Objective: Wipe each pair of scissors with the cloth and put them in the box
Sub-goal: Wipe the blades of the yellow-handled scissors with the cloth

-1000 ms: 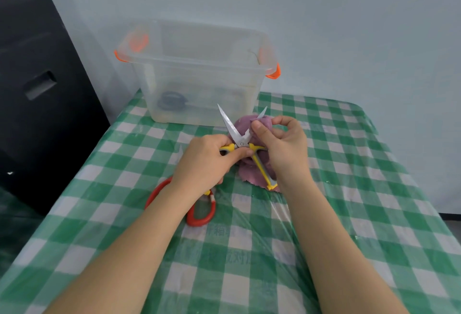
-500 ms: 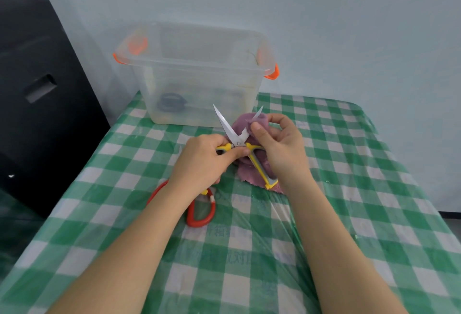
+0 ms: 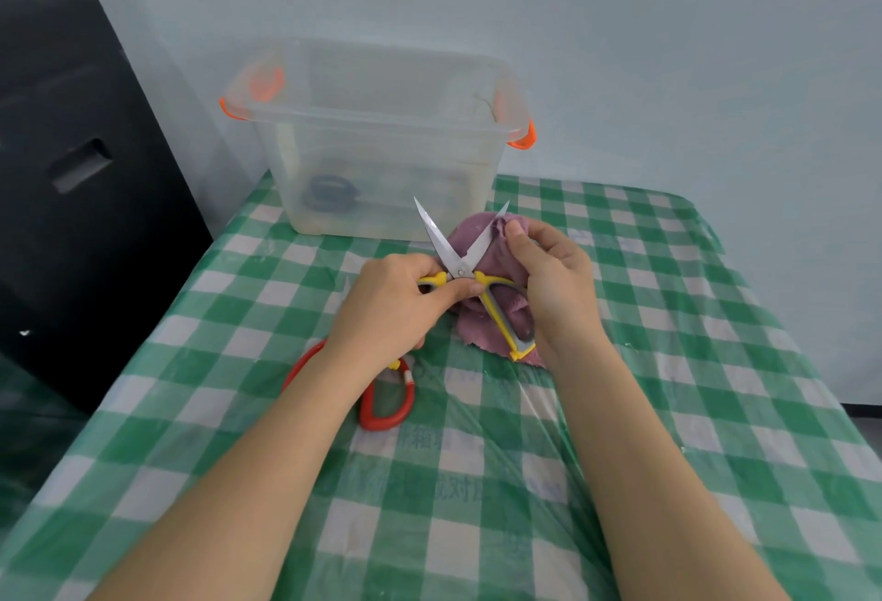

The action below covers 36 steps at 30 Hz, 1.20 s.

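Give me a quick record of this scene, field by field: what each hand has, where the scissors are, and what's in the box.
left hand: grips a handle of the yellow scissors
right hand: pinches the purple cloth on one blade
yellow scissors: blades open, tips pointing up
red scissors: on the table, partly under the left arm
box: clear, no lid, dark-handled scissors inside
stage: wiping, yellow pair not yet boxed

Plain room, checked plastic tablecloth [image 3: 620,409], bare pale wall [image 3: 620,52]
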Each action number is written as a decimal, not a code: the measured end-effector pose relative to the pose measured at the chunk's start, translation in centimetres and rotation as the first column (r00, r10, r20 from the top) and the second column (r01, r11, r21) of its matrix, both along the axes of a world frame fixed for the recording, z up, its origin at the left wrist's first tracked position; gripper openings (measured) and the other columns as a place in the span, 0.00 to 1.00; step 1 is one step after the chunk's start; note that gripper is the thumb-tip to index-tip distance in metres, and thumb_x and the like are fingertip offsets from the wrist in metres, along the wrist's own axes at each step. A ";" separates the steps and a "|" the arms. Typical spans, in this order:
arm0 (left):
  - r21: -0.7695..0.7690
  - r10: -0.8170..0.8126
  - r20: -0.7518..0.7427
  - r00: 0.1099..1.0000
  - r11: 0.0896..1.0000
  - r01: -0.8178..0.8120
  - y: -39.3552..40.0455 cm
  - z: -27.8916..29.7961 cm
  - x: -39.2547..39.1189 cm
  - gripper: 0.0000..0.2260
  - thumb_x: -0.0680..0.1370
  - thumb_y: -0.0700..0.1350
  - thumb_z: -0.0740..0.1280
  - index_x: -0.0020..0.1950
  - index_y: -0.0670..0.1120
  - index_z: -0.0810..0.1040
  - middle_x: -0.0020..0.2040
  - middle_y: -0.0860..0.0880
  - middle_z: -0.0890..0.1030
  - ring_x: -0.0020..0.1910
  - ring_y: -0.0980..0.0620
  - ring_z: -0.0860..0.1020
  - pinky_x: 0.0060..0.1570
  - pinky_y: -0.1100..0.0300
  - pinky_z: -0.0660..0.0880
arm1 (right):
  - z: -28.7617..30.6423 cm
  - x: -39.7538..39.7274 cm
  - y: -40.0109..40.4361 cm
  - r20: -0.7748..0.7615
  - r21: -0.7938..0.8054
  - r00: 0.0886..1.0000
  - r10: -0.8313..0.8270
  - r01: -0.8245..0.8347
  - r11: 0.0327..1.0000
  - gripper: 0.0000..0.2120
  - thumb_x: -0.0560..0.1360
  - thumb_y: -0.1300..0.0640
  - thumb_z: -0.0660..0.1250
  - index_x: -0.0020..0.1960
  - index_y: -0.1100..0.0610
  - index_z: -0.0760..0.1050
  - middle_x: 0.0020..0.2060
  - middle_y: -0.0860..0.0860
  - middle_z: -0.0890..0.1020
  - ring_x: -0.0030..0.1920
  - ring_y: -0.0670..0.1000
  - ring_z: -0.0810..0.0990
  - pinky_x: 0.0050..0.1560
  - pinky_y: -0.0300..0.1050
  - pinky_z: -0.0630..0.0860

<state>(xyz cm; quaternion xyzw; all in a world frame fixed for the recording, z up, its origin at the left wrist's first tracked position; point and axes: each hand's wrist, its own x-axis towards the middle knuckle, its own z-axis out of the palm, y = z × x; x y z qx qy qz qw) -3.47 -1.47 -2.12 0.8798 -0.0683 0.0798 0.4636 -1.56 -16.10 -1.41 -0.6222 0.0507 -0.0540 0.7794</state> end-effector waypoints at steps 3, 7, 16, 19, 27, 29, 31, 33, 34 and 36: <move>-0.010 0.001 -0.007 1.000 1.000 -0.001 -0.1 0.0 -0.1 0.08 0.73 0.57 0.72 0.36 0.59 0.77 0.18 0.53 0.73 0.17 0.53 0.70 0.20 0.63 0.66 | 0.0 -0.3 0.1 0.060 -0.035 0.998 0.007 -0.005 0.999 0.01 0.76 0.60 0.70 0.47 0.55 0.78 0.36 0.49 0.86 0.37 0.49 0.84 0.39 0.44 0.80; 0.016 -0.019 0.006 1.000 1.000 0.019 -0.3 0.0 -0.1 0.07 0.73 0.57 0.71 0.37 0.62 0.76 0.19 0.55 0.73 0.17 0.56 0.69 0.23 0.61 0.66 | 0.2 -0.5 0.3 0.082 -0.089 0.996 -0.026 0.033 0.996 0.08 0.71 0.63 0.75 0.47 0.58 0.77 0.38 0.53 0.86 0.36 0.51 0.84 0.38 0.46 0.82; 0.019 -0.022 0.015 1.000 1.000 0.021 -0.3 0.1 -0.1 0.09 0.73 0.57 0.72 0.35 0.62 0.75 0.18 0.55 0.72 0.16 0.56 0.69 0.22 0.63 0.65 | 0.3 -0.3 0.0 0.027 0.036 0.999 -0.032 0.031 0.999 0.03 0.76 0.63 0.70 0.44 0.59 0.77 0.31 0.50 0.84 0.30 0.48 0.81 0.32 0.40 0.78; -0.009 -0.001 -0.004 1.000 1.000 0.001 -0.1 0.0 -0.1 0.09 0.73 0.57 0.72 0.35 0.61 0.76 0.18 0.53 0.72 0.17 0.54 0.70 0.21 0.64 0.66 | 0.3 -0.4 0.1 0.032 -0.018 0.999 -0.021 0.021 1.000 0.09 0.80 0.58 0.64 0.43 0.59 0.80 0.32 0.51 0.83 0.31 0.49 0.80 0.34 0.42 0.78; -0.003 0.001 -0.007 1.000 1.000 -0.001 -0.2 0.0 0.0 0.09 0.73 0.57 0.71 0.36 0.59 0.77 0.18 0.54 0.73 0.16 0.55 0.70 0.21 0.63 0.66 | 0.3 -0.5 0.5 0.100 -0.105 0.995 0.027 -0.016 0.994 0.05 0.77 0.62 0.69 0.47 0.54 0.82 0.39 0.50 0.86 0.38 0.48 0.82 0.41 0.45 0.81; 0.018 -0.009 0.002 1.000 1.000 0.009 -0.3 0.0 -0.1 0.07 0.73 0.57 0.71 0.37 0.59 0.77 0.18 0.55 0.73 0.16 0.56 0.70 0.22 0.63 0.66 | 0.3 -0.6 0.4 0.072 -0.064 0.997 -0.001 0.006 0.998 0.05 0.74 0.63 0.72 0.49 0.57 0.81 0.40 0.52 0.87 0.38 0.49 0.84 0.39 0.44 0.82; 0.022 -0.016 0.004 1.000 1.000 0.016 -0.3 0.0 -0.2 0.07 0.73 0.57 0.71 0.38 0.61 0.76 0.18 0.56 0.73 0.16 0.56 0.70 0.20 0.65 0.64 | 0.2 -0.5 0.2 0.044 -0.032 0.999 -0.031 0.032 0.999 0.04 0.73 0.62 0.73 0.47 0.58 0.80 0.37 0.52 0.86 0.36 0.49 0.84 0.37 0.42 0.81; 0.027 -0.023 0.000 1.000 0.999 0.023 -0.4 0.1 -0.2 0.07 0.73 0.57 0.71 0.38 0.60 0.76 0.18 0.56 0.73 0.16 0.57 0.70 0.20 0.66 0.64 | 0.2 -0.3 0.2 0.028 -0.002 0.998 -0.051 0.051 0.999 0.02 0.74 0.62 0.72 0.44 0.58 0.79 0.33 0.50 0.85 0.34 0.47 0.83 0.37 0.41 0.80; 0.027 -0.024 -0.003 1.000 0.999 0.024 -0.4 0.1 -0.1 0.07 0.73 0.57 0.71 0.38 0.60 0.76 0.18 0.56 0.73 0.16 0.57 0.70 0.20 0.65 0.64 | 0.1 -0.2 0.2 0.029 0.003 0.998 -0.060 0.060 0.998 0.02 0.75 0.61 0.71 0.43 0.58 0.79 0.32 0.49 0.85 0.34 0.47 0.83 0.37 0.40 0.80; 0.021 -0.021 -0.011 1.000 1.000 0.021 -0.3 0.1 -0.1 0.08 0.73 0.57 0.72 0.36 0.60 0.76 0.18 0.55 0.73 0.16 0.56 0.70 0.21 0.63 0.66 | 0.0 0.0 0.3 0.033 0.000 0.997 -0.066 0.066 0.998 0.04 0.77 0.61 0.68 0.44 0.58 0.80 0.34 0.50 0.85 0.36 0.48 0.82 0.42 0.43 0.80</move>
